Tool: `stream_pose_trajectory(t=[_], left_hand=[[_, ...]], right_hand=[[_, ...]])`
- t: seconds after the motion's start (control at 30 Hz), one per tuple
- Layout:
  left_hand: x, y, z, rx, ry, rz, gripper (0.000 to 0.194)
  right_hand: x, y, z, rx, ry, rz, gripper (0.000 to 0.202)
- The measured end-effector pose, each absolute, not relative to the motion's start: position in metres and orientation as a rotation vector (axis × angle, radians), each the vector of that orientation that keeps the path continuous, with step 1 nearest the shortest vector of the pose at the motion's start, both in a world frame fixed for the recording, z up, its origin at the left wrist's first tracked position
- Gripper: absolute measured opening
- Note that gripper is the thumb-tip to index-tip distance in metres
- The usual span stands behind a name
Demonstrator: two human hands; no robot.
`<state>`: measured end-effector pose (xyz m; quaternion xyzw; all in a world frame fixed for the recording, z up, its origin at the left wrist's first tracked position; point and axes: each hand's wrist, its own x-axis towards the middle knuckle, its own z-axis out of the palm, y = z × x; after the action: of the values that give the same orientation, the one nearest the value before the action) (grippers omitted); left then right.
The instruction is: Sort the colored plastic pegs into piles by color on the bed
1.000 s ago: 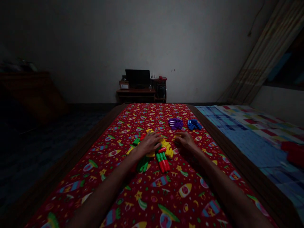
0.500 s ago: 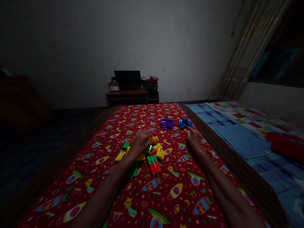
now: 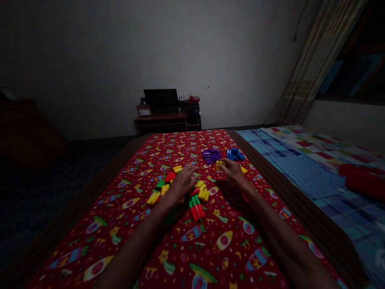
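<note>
yellow block [image 3: 219, 165] pinched in right hand [image 3: 233, 170] | left hand [image 3: 184, 181] half-curled over mixed blocks [image 3: 203, 195]

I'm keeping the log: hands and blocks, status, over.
Right hand: gripping yellow block. Left hand: over mixed pile, grip unclear, hiding some pieces. Purple blocks, blue blocks beyond.

The left hand [image 3: 184, 181] covers the middle of the pile of blocks [image 3: 203, 195], and whether its fingers grip one cannot be told. The right hand [image 3: 233, 170] hides part of the yellow block [image 3: 219, 165] it holds. The bottom edge cuts off both forearms and the near end of the worktop [image 3: 180, 257]. The cabinet [image 3: 27, 132] runs out at the left, its details lost in darkness; the curtain [image 3: 319, 60] is cut off above.
</note>
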<state>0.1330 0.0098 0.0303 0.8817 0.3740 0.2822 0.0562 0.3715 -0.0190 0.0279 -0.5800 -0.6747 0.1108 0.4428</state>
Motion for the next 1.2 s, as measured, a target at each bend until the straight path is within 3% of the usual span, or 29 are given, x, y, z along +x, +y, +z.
stream_pose_trajectory(t=[0.17,0.43,0.57,0.73,1.0,1.2], left_hand=[[0.118,0.015,0.029,2.855,1.369,0.329,0.02],[0.113,0.008,0.05,2.787,1.568,0.094,0.025],[0.113,0.01,0.051,2.72,1.571,0.165,0.025],[0.11,0.015,0.047,2.705,1.494,0.341,0.027],[0.131,0.01,0.047,2.461,1.209,0.875,0.048],[0.14,0.005,0.04,2.388,1.095,0.799,0.032]], right_hand=[[0.427,-0.02,0.018,-1.718,-1.608,0.066,0.033],[0.459,-0.019,-0.004,-1.964,-1.479,-0.147,0.034],[0.437,-0.018,0.012,-1.78,-1.445,-0.093,0.029],[0.37,-0.022,0.026,-1.406,-1.697,0.285,0.026],[0.317,-0.034,0.016,-1.129,-1.885,0.517,0.049],[0.335,-0.03,0.02,-1.233,-1.924,0.442,0.03]])
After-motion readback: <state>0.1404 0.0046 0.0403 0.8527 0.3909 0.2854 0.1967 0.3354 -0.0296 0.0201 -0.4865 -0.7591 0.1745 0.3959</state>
